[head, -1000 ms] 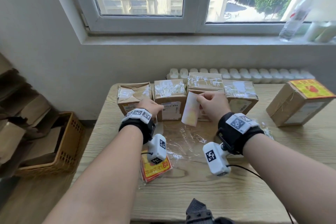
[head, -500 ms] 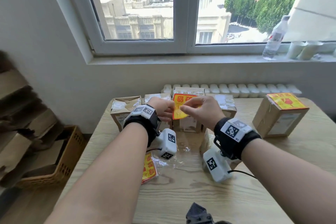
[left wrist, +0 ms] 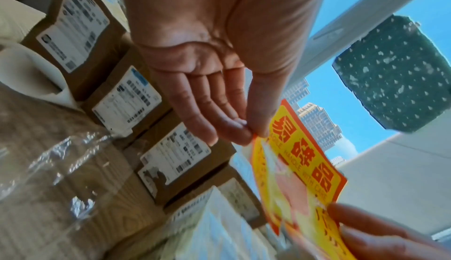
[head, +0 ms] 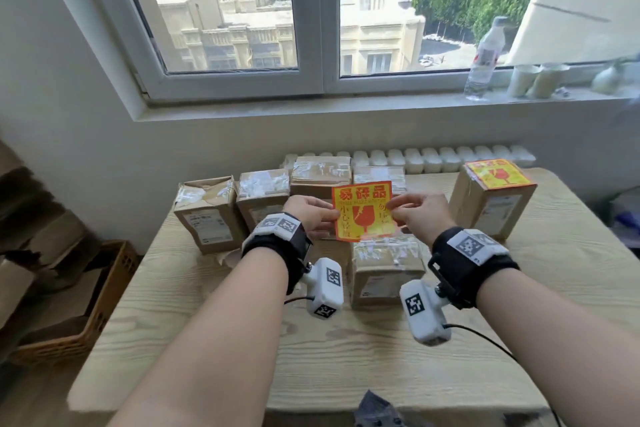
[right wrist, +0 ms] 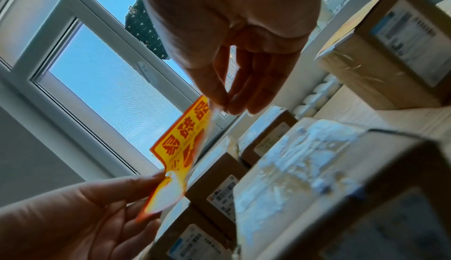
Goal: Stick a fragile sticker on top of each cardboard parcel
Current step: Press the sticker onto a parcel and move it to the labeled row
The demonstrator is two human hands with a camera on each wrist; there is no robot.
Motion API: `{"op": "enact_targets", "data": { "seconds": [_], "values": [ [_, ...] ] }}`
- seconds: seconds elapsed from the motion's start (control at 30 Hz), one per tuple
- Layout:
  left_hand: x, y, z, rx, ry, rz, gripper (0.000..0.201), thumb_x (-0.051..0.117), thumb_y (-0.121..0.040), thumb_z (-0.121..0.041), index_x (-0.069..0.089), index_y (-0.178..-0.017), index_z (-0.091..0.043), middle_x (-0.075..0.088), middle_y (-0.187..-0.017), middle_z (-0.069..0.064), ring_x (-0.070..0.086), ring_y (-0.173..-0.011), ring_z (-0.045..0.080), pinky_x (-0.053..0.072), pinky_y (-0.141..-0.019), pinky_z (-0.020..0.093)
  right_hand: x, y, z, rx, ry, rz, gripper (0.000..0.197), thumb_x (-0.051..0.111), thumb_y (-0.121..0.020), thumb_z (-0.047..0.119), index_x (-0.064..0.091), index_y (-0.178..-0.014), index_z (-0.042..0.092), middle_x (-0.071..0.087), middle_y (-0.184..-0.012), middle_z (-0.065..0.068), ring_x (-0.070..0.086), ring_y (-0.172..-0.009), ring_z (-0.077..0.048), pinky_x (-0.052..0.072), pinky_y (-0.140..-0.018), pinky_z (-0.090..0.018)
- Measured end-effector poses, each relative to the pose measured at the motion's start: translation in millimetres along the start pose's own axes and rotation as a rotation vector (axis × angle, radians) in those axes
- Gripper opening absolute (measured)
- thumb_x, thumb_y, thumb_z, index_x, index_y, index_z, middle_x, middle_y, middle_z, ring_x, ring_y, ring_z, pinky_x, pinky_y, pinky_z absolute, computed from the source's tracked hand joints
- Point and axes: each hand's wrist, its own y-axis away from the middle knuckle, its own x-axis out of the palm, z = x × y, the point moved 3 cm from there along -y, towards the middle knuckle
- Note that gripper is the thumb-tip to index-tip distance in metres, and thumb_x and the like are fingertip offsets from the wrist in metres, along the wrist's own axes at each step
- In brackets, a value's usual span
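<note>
Since half a second ago the sticker (head: 363,210) has come up a little and now faces the head camera flat, its red and yellow print fully readable, while a parcel (head: 386,269) stands near, below it, where clear film lay before. The left hand (head: 311,210) pinches the sticker's left edge between thumb and fingertips (left wrist: 240,129), the other fingers lying loosely straight. The right hand (head: 420,215) pinches the right edge the same way, thumb against fingertips (right wrist: 230,104). The sticker hangs in the air between both hands, above the near parcel and clear of it.

Behind the hands a row of parcels (head: 207,215) stands along the far side of the table (head: 346,367); both hands and the sticker hide the middle of that row, so its count is unclear. Off to the right stands a stickered parcel (head: 491,198), well apart from the rest. Both wrist views are blurred, and the small print on the parcels' labels cannot be read. A basket (head: 100,291) on the floor at left is partly cut off.
</note>
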Motion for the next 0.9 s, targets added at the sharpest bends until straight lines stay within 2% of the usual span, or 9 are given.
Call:
{"op": "enact_targets", "data": {
  "seconds": [0.1,0.23,0.33,0.4,0.47,0.6,0.7,0.77,0.9],
  "values": [
    [21,-4,11,-0.008,-0.063,-0.023,0.032,0.072,-0.082,-0.002,0.051,-0.104,-0.009,0.068,-0.088,0.009,0.069,-0.058,0.012,0.057,-0.05,0.024,-13,0,-17,0.026,0.073,-0.016,0.032,0.063,-0.079,0.0,0.07,-0.064,0.027,0.071,-0.072,0.001,0.067,-0.067,-0.02,0.059,-0.07,-0.035],
    [41,-9,24,0.034,-0.119,-0.049,0.022,0.066,-0.085,0.004,0.051,-0.079,-0.012,0.066,-0.077,0.009,0.067,-0.06,0.016,0.057,-0.056,0.031,-20,4,-40,0.064,0.09,0.072,0.025,0.072,-0.077,0.003,0.07,-0.069,0.027,0.069,-0.072,0.002,0.066,-0.07,-0.018,0.059,-0.076,-0.04],
    [49,-12,30,0.039,-0.129,-0.039,0.022,0.066,-0.085,0.005,0.055,-0.073,-0.01,0.065,-0.075,0.008,0.067,-0.064,0.017,0.059,-0.063,0.036,-21,6,-47,0.031,0.094,0.036,0.02,0.075,-0.077,0.01,0.069,-0.069,0.028,0.068,-0.074,0.004,0.064,-0.075,-0.018,0.056,-0.078,-0.036],
    [52,-13,32,0.035,-0.089,-0.036,0.024,0.064,-0.086,0.006,0.056,-0.07,-0.01,0.063,-0.075,0.008,0.064,-0.064,0.018,0.058,-0.062,0.033,-21,7,-47,-0.001,0.101,-0.004,0.016,0.076,-0.078,0.015,0.069,-0.076,0.03,0.066,-0.084,0.002,0.063,-0.084,-0.017,0.052,-0.084,-0.033],
    [52,-13,33,0.043,-0.069,-0.029,0.022,0.063,-0.086,0.007,0.058,-0.072,-0.009,0.063,-0.079,0.01,0.063,-0.064,0.018,0.057,-0.054,0.027,-22,7,-47,0.006,0.078,-0.002,0.015,0.076,-0.077,0.016,0.07,-0.078,0.029,0.067,-0.09,0.0,0.063,-0.09,-0.017,0.051,-0.088,-0.034],
    [46,-12,36,0.062,-0.084,-0.013,0.018,0.065,-0.086,0.005,0.063,-0.076,-0.01,0.068,-0.092,0.013,0.066,-0.071,0.018,0.058,-0.054,0.022,-21,5,-53,0.06,0.043,0.076,0.023,0.076,-0.074,0.004,0.071,-0.069,0.026,0.072,-0.078,0.001,0.069,-0.085,-0.018,0.056,-0.085,-0.04],
    [46,-12,37,0.065,-0.093,0.011,0.015,0.066,-0.086,0.003,0.065,-0.079,-0.01,0.069,-0.091,0.01,0.068,-0.075,0.018,0.058,-0.056,0.021,-21,5,-54,0.058,0.044,0.042,0.019,0.078,-0.075,0.009,0.07,-0.07,0.026,0.071,-0.078,0.003,0.068,-0.084,-0.017,0.055,-0.084,-0.037],
    [47,-12,36,0.071,-0.1,0.019,0.015,0.065,-0.086,0.003,0.065,-0.08,-0.01,0.069,-0.088,0.008,0.068,-0.075,0.017,0.058,-0.058,0.021,-20,5,-55,0.081,0.0,0.079,0.017,0.078,-0.076,0.007,0.071,-0.073,0.022,0.072,-0.08,-0.001,0.07,-0.083,-0.021,0.057,-0.082,-0.038],
    [51,-12,37,0.095,-0.137,-0.001,0.011,0.068,-0.084,0.004,0.065,-0.084,-0.007,0.07,-0.09,0.011,0.068,-0.071,0.016,0.058,-0.057,0.022,-18,6,-55,0.07,0.058,0.098,0.019,0.076,-0.077,0.004,0.069,-0.071,0.021,0.07,-0.081,-0.001,0.069,-0.084,-0.02,0.058,-0.081,-0.036]
  ]
}}
